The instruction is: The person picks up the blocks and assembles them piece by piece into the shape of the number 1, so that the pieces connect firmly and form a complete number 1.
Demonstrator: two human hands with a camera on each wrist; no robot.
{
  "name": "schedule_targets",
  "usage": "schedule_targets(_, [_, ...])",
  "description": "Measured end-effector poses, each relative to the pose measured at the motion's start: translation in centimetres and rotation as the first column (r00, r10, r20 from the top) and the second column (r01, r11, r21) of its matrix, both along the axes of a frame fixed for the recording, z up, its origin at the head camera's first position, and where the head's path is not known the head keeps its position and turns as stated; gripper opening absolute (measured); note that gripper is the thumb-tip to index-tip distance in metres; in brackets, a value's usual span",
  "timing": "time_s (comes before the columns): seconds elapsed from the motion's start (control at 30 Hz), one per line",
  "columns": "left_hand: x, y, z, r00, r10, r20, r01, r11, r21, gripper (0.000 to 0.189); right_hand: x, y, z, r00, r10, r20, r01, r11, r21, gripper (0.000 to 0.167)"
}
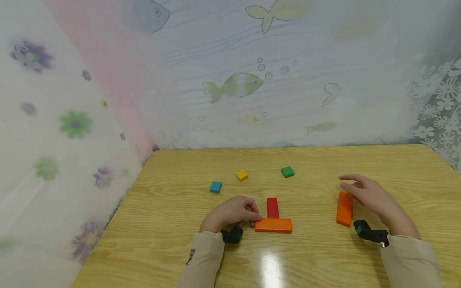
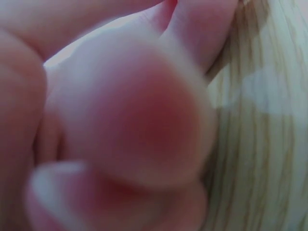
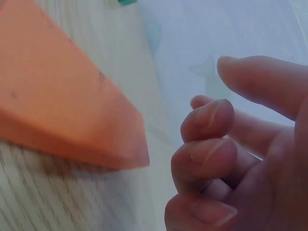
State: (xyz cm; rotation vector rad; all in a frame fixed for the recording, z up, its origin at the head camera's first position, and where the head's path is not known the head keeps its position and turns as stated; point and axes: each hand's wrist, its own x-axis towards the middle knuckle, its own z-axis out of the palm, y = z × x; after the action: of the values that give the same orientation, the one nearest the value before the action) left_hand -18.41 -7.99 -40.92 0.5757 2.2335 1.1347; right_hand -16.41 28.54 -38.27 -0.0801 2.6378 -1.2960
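Observation:
In the head view, my left hand (image 1: 234,212) is at the left end of a long orange block (image 1: 273,225). A fingertip overlaps that block's upper left corner, the other fingers bent beside it; I cannot tell whether they pinch it. A red block (image 1: 272,208) lies upright to it, its near end against the orange block's far side. The left wrist view is filled by blurred fingertips (image 2: 139,110). At the right, my right hand (image 1: 369,196) hovers beside a second orange block (image 1: 344,209), loosely bent and holding nothing. The right wrist view has that orange block (image 3: 67,91) apart from the fingers (image 3: 204,159).
Farther back on the wooden table (image 1: 313,260) lie small blue (image 1: 216,187), yellow (image 1: 242,175) and green (image 1: 287,172) square blocks. A wall (image 1: 288,108) with fish pictures stands behind the table, and a flowered covering (image 1: 57,160) hangs at the left.

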Motion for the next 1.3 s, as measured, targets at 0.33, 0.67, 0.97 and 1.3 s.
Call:
schedule_targets(0.33, [-0.1,-0.1,-0.3,1.0,0.002,-0.009,-0.002,1.0,0.002,0.011,-0.3,1.2,-0.9,0.999,-0.039,0.037,0.036,0.998,0.058,0.063])
schedule_targets(0.67, [0.0,-0.1,-0.1,1.0,0.013,0.023,-0.013,1.0,0.021,0.013,0.0,2.0,-1.7,0.998,-0.052,0.03,0.049,0.992,0.115,0.066])
schedule_targets(0.97, [-0.1,0.0,-0.3,1.0,0.012,0.016,-0.013,1.0,0.022,0.012,0.4,3.1,-2.0,0.993,-0.087,0.084,0.077,0.989,0.124,0.07])
schedule_targets(1.3, [-0.2,0.0,-0.4,1.0,0.003,-0.001,-0.003,1.0,0.012,0.013,0.2,3.6,-2.2,0.998,-0.055,0.034,0.046,0.971,0.236,0.067])
